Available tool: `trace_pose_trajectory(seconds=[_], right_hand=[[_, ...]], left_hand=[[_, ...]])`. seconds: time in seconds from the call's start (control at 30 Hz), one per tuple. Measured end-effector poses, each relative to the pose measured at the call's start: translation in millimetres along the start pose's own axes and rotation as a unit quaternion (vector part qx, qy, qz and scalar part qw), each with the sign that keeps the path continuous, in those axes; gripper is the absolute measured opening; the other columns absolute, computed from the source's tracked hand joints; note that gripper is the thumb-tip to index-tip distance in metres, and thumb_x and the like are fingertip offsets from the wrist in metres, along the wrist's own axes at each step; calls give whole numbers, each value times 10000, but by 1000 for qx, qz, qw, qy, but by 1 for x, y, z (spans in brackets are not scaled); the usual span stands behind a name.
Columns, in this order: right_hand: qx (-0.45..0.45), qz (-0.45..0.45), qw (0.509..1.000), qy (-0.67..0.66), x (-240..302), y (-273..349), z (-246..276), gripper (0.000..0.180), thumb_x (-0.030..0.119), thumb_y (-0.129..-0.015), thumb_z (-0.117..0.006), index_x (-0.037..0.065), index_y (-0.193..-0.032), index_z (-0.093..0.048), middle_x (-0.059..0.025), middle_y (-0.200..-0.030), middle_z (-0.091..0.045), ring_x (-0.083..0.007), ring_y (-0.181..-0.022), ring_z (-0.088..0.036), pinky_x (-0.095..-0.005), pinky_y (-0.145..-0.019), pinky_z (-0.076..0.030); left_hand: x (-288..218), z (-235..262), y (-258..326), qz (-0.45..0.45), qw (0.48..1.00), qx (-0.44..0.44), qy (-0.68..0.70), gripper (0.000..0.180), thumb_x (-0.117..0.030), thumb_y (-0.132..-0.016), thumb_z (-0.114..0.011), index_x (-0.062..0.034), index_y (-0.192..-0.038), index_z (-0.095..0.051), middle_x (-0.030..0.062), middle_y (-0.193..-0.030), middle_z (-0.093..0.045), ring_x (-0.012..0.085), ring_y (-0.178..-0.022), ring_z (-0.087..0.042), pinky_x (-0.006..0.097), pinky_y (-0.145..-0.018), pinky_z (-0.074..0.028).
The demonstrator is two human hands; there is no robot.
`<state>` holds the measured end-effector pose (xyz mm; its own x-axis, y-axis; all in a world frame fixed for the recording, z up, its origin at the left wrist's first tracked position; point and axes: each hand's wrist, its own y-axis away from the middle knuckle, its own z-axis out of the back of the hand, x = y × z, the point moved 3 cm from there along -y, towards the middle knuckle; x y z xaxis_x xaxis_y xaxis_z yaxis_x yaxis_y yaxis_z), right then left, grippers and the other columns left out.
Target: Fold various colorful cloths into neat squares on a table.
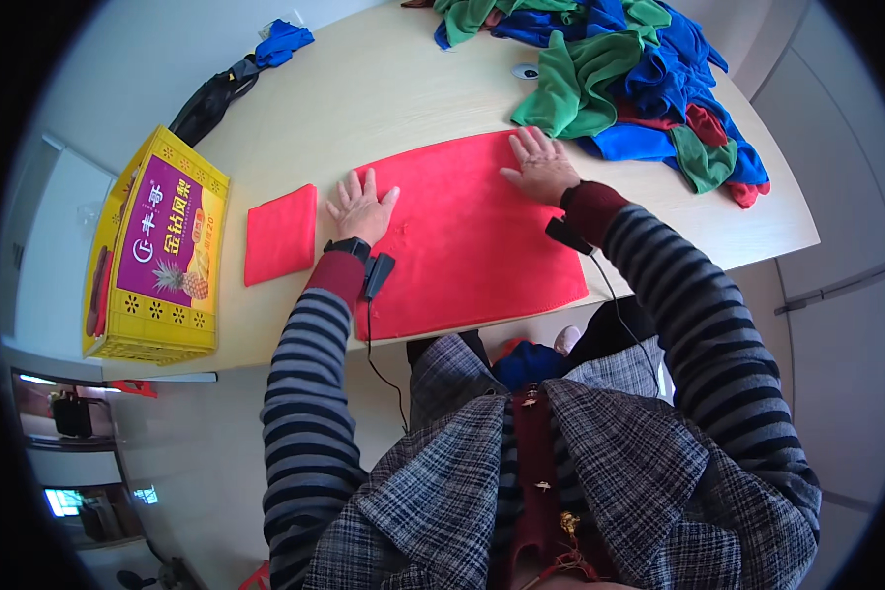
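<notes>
A red cloth [472, 246] is spread out flat on the table in front of me, its near edge close to the table's front edge. My left hand [362, 208] rests with fingers spread on the cloth's far left part. At its far right corner lies my right hand [543, 169], palm down and fingers apart. Neither hand holds anything. To the left of the spread cloth is a smaller folded red cloth [280, 236], lying flat and apart from it.
A yellow crate [128, 334] with a purple printed side stands at the table's left edge. Crumpled green, blue and red cloths [649, 79] are heaped at the far right. A small black-and-white round object [525, 72] lies beside them. A black bag [214, 98] sits at the far left.
</notes>
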<state>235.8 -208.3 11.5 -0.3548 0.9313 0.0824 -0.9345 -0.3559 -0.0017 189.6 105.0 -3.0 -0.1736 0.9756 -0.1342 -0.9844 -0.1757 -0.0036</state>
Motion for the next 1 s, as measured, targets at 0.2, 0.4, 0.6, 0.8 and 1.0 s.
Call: trace_pose_trajectory(seconds=[0.2, 0.4, 0.6, 0.8, 1.0], right_hand=[[-10, 125, 991, -44, 65, 102, -7, 748, 540, -1035, -429, 53, -1585, -287, -167, -1653, -257, -350, -1547, -189, -516, -1243, -175], [-69, 93, 993, -39, 40, 134, -16, 733, 522, -1024, -465, 47, -1565, -328, -176, -1637, -291, -368, -1532, -221, -522, -1240, -177], [-85, 79, 993, -32, 0, 162, -16, 720, 522, -1029, -453, 45, -1558, -340, -161, -1632, -310, -357, -1527, -241, -510, -1239, -195], [-52, 234, 969, -64, 6, 209, 8, 714, 359, -941, -642, 86, -1545, -376, -135, -1619, -343, -318, -1515, -287, -479, -1233, -262], [-62, 259, 962, -54, 9, 227, 5, 715, 117, -811, -736, 83, -1476, -477, -128, -1565, -437, -330, -1472, -376, -471, -1193, -356]], left_hand=[[-33, 14, 117, -173, 984, 43, 8, 732, -582, -1038, -387, -140, -1608, -258, 189, -1673, -177, 399, -1552, -112, 642, -1208, -92], [-2, 0, 157, -186, 982, -30, -5, 727, -551, -1026, -444, -129, -1599, -291, 174, -1664, -219, 381, -1543, -161, 610, -1221, -100], [23, 4, 186, -200, 979, -21, 25, 791, -571, -982, -515, -121, -1595, -299, 171, -1663, -219, 372, -1542, -165, 586, -1231, -101], [48, 15, 232, -250, 961, -66, 100, 596, -279, -907, -691, -78, -1440, -518, 153, -1528, -454, 330, -1414, -428, 567, -1171, -296], [55, 26, 256, -287, 939, -176, 66, 321, -45, -843, -728, -44, -1162, -697, 111, -1244, -685, 273, -1141, -661, 491, -1086, -439]])
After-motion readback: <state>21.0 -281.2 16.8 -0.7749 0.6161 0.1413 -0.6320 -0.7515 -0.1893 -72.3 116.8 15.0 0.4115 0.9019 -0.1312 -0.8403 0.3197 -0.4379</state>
